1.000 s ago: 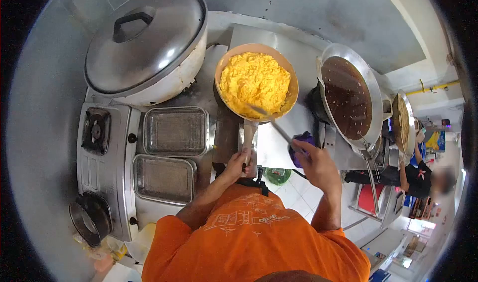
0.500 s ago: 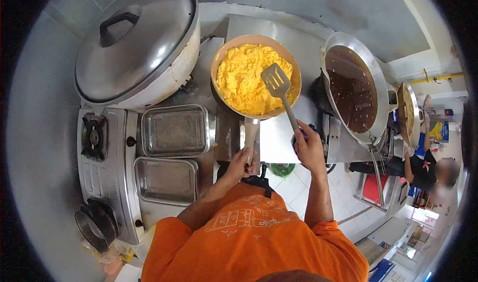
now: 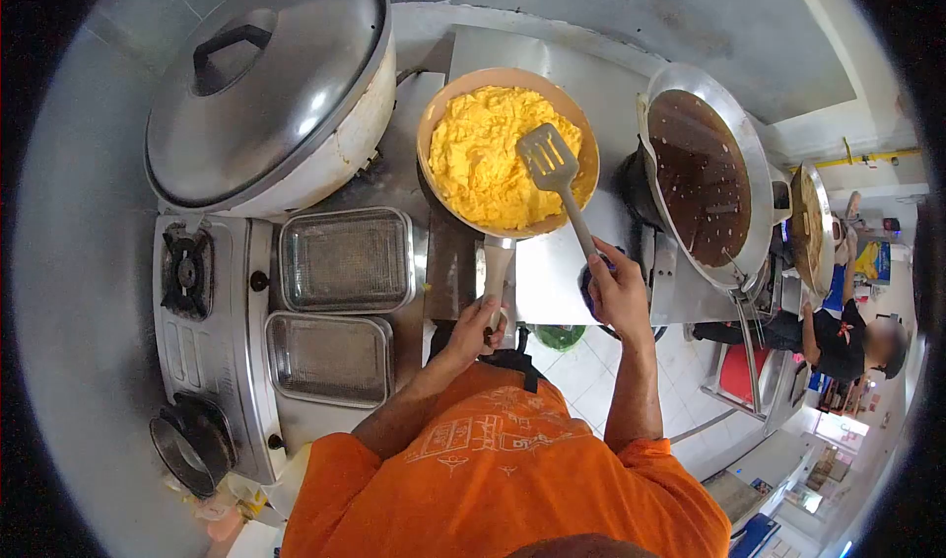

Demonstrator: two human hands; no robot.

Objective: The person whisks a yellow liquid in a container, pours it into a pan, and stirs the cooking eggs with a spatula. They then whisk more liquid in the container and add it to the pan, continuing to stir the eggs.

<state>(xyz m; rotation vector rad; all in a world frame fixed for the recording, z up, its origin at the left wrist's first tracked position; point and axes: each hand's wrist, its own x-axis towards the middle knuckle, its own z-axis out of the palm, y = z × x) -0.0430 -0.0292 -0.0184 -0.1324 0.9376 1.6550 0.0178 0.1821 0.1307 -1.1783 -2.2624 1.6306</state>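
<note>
My left hand point(image 3: 478, 329) is wrapped round the handle of a tan frying pan point(image 3: 498, 249). Soft yellow scrambled eggs point(image 3: 483, 154) fill most of the pan. In my right hand point(image 3: 621, 292) is the handle of a grey slotted spatula point(image 3: 554, 162). Its blade lies over the right side of the eggs, tilted toward the upper left, and its shaft crosses the pan's lower right rim.
A large lidded pot point(image 3: 266, 85) stands at the upper left. Two metal trays with mesh racks point(image 3: 345, 260) lie beside a gas stove point(image 3: 212, 331). To the right is a wide wok of brown liquid point(image 3: 702, 178). Another person point(image 3: 838, 341) works at the far right.
The pan and spatula have barely shifted, with both grips unchanged. At the far right, the other person's head and arm have moved slightly.
</note>
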